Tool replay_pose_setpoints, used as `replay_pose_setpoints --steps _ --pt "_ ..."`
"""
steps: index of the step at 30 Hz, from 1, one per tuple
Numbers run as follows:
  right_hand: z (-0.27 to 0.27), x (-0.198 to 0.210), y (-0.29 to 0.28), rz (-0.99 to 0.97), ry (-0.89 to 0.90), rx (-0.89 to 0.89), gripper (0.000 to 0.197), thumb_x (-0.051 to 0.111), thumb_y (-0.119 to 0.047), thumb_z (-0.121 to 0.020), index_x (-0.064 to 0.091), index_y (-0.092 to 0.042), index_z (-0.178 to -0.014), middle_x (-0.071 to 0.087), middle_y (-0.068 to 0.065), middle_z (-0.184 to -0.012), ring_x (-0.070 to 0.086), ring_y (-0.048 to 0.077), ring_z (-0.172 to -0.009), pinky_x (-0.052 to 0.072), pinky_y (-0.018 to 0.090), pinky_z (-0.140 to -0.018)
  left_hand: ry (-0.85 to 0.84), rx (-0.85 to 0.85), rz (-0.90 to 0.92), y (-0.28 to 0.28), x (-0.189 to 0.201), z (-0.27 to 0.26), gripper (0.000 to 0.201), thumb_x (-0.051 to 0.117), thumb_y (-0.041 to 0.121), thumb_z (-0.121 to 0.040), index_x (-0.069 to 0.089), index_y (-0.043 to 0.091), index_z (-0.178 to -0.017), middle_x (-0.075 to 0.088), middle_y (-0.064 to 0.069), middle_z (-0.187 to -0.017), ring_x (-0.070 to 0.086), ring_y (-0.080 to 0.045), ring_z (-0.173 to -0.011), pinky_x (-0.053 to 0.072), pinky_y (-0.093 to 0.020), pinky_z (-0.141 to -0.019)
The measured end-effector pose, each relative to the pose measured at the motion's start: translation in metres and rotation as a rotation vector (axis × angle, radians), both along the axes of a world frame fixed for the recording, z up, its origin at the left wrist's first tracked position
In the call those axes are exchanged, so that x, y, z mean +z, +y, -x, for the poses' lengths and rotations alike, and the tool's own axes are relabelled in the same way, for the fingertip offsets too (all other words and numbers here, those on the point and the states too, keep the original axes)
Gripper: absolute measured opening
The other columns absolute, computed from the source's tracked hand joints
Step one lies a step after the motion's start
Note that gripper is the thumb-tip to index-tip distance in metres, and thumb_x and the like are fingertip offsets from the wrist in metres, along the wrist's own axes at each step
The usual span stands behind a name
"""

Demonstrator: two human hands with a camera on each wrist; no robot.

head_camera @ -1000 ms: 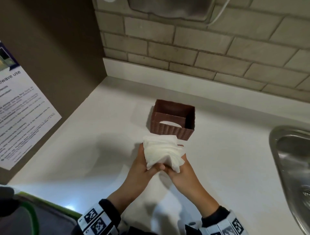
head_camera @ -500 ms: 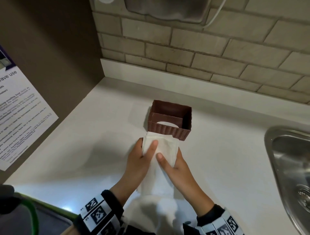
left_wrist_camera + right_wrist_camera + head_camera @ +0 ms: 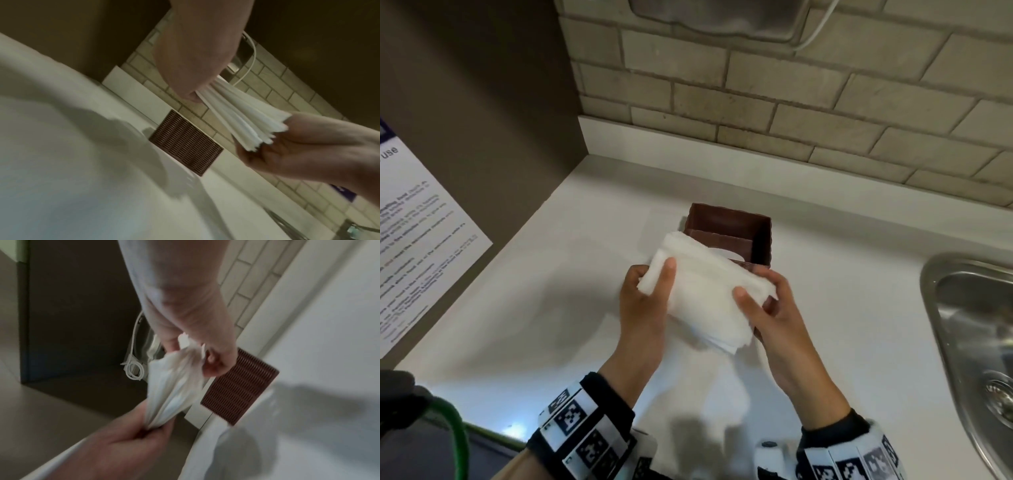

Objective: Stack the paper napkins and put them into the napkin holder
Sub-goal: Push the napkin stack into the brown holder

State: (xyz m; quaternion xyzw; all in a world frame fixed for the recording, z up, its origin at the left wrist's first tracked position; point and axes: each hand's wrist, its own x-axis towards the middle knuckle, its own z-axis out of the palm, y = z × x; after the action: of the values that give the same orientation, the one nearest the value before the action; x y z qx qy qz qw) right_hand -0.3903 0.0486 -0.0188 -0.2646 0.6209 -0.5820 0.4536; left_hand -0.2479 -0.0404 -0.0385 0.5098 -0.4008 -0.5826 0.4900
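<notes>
Napkins gathered and held over the holder, not yet in it.

From left to right: the left hand (image 3: pixel 643 301) clasps the left end of the napkin stack (image 3: pixel 705 291), thumb on top and fingers beneath; the stack hangs in the air above the white counter (image 3: pixel 551 308), tilted, with its far edge overlapping the near rim of the brown napkin holder (image 3: pixel 736 233); the right hand (image 3: pixel 777 318) grasps the stack's right end, thumb on top. In the left wrist view the sheets fan apart along their edges, so the stacking looks done only loosely, by my judgement. The holder stands upright near the back wall, with something white on its floor. Left to do: square the edges and lower the stack in. The steel sink (image 3: pixel 969 342) lies well apart at right.
</notes>
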Motion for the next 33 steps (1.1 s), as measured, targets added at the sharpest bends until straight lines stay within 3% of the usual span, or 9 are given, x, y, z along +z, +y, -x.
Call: replay_pose_setpoints --steps 2,6,8,12,19,24,29,31,33 --pt "-0.009 -0.004 -0.007 0.039 -0.045 -0.1 0.044 0.065 -0.031 -0.088 0.039 -0.042 -0.122 0.066 0.008 -0.108 0.065 0.019 -0.099 0.053 0.043 -0.091 0.03 0.04 -0.011 0.001 0.0 0.007 0.037 0.067 0.044 -0.083 0.052 0.01 -0.087 0.059 -0.001 -0.08 0.056 -0.016 -0.073 0.047 -0.034 -0.068" --pt "-0.021 -0.009 -0.016 0.08 0.227 -0.05 0.053 0.053 -0.026 -0.095 0.016 -0.033 -0.132 0.057 -0.009 -0.116 0.064 -0.006 -0.097 0.051 0.01 -0.079 -0.016 0.022 0.028 -0.004 0.006 0.012 0.027 0.063 0.037 -0.089 0.045 0.017 -0.095 0.057 0.005 -0.084 0.056 -0.013 -0.075 0.047 -0.017 -0.066" --pt "-0.011 -0.007 -0.021 0.111 0.332 -0.077 0.045 0.047 -0.016 -0.098 0.016 -0.023 -0.129 0.059 -0.004 -0.087 0.065 -0.007 -0.069 0.048 0.007 -0.063 -0.131 -0.039 0.095 -0.012 0.008 0.009 0.025 0.06 0.027 -0.092 0.036 0.024 -0.1 0.054 0.006 -0.087 0.054 -0.011 -0.074 0.041 -0.006 -0.055" --pt "0.021 0.017 -0.038 0.084 0.486 -0.076 0.031 0.037 -0.004 -0.099 0.025 -0.031 -0.108 0.039 -0.004 -0.059 0.039 0.002 -0.037 0.034 0.014 -0.045 -0.323 -0.234 0.296 -0.04 0.012 0.015 0.017 0.052 0.018 -0.094 0.039 0.028 -0.091 0.063 -0.021 -0.088 0.054 -0.018 -0.069 0.039 -0.018 -0.058" --pt "0.063 0.025 -0.093 -0.1 0.792 0.155 0.039 0.035 0.005 -0.092 0.052 -0.023 -0.113 0.051 0.013 -0.069 0.041 0.022 -0.055 0.031 0.024 -0.046 -0.457 -0.559 0.285 -0.103 0.02 0.04 0.028 0.058 0.012 -0.09 0.064 0.018 -0.117 0.065 0.003 -0.12 0.059 -0.015 -0.114 0.043 -0.031 -0.102" --pt "0.073 0.009 -0.121 -0.382 0.958 0.285 0.04 0.043 -0.009 -0.094 0.049 -0.025 -0.13 0.053 0.016 -0.099 0.049 0.026 -0.065 0.038 0.026 -0.057 -0.819 -0.723 0.34 -0.116 0.009 0.052 0.043 0.059 0.016 -0.09 0.056 0.018 -0.132 0.055 -0.006 -0.138 0.052 -0.023 -0.125 0.039 -0.03 -0.104" --pt "0.064 0.006 -0.14 -0.575 1.175 0.397 0.045 0.038 -0.007 -0.094 0.039 -0.014 -0.138 0.054 0.027 -0.12 0.054 0.031 -0.079 0.034 0.029 -0.067 -1.14 -0.869 0.393 -0.119 0.005 0.071 0.044 0.049 0.015 -0.094 0.048 0.011 -0.138 0.047 -0.021 -0.136 0.054 -0.035 -0.117 0.043 -0.036 -0.099" --pt "0.061 0.0 -0.148 -0.669 1.257 0.482 0.047 0.04 -0.004 -0.094 0.033 -0.009 -0.141 0.052 0.026 -0.127 0.055 0.033 -0.109 0.044 0.034 -0.077 -1.188 -0.941 0.398 -0.119 0.005 0.076 0.04 0.045 0.013 -0.096 0.047 0.004 -0.135 0.048 -0.023 -0.134 0.055 -0.025 -0.098 0.043 -0.034 -0.095" --pt "0.06 -0.007 -0.154 -0.755 1.295 0.531 0.052 0.047 -0.005 -0.092 0.03 -0.008 -0.141 0.045 0.022 -0.134 0.053 0.033 -0.116 0.048 0.035 -0.086 -1.197 -0.969 0.388 -0.118 0.005 0.08 0.037 0.044 0.017 -0.097 0.05 0.001 -0.13 0.049 -0.024 -0.131 0.042 -0.014 -0.071 0.042 -0.034 -0.091"
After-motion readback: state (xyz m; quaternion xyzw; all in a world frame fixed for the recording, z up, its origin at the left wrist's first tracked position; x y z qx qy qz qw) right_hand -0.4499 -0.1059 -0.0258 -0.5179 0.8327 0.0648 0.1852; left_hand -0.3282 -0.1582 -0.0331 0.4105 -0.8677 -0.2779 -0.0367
